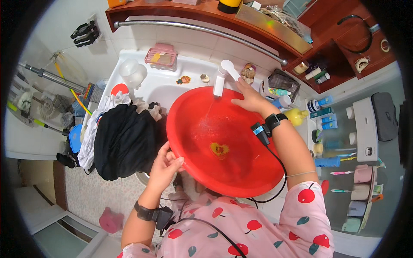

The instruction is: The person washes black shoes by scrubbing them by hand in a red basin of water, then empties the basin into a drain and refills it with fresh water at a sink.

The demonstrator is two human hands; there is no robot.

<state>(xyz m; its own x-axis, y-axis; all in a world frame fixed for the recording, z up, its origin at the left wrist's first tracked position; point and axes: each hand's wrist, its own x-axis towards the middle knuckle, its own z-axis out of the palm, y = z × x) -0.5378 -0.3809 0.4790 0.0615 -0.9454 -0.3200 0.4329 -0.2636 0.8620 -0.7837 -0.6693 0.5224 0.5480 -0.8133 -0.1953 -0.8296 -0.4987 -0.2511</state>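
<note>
A large red basin (193, 129) rests tilted over the front of the white sink, with a yellow heart-shaped sticker inside. A thin stream of water falls into it from the white faucet (218, 86). My left hand (164, 167) is closed on the basin's near left rim, thumb on top. At the far right rim, my right hand (251, 98) has its thumb apart over the basin and its fingers stretched up by the tip of the faucet lever. Whether those fingertips press the lever is hard to see. Left of the basin lies a heap of black clothes (124, 142) over white ones.
A pink soap dish (161, 56) and a clear plastic cup (131, 71) stand on the sink's back left. A yellow bottle (297, 116) sits right of my right wrist. Above runs a metal rail (202, 29). A pink stool (111, 220) is on the floor.
</note>
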